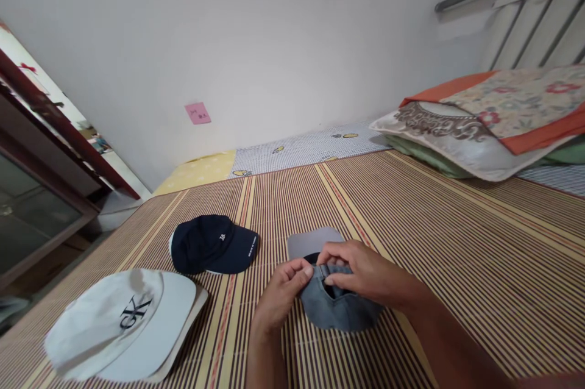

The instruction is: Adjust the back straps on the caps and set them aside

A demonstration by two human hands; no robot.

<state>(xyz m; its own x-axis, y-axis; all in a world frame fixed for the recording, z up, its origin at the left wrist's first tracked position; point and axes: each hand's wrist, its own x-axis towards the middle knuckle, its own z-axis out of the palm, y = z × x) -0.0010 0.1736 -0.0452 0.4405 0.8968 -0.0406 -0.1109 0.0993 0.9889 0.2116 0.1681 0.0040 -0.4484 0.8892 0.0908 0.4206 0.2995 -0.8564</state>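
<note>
A grey-blue baseball cap (pixel 340 313) rests on the striped mat in front of me, its paler brim pointing away and its back opening toward me. My left hand (pixel 286 285) pinches the left end of the cap's back strap between thumb and forefinger. At the metal buckle (pixel 324 271) on that strap, my right hand (pixel 359 270) has thumb and fingers closed round it. Part of the strap is hidden behind my fingers.
Left of my hands lie a navy cap (pixel 201 246) and a white cap (pixel 114 322) with black letters, another brim under it. The striped mat (pixel 479 267) covers the bed. Pillows (pixel 448 145) are stacked at the right by a radiator (pixel 543 26). A pink note (pixel 198 113) sticks to the wall.
</note>
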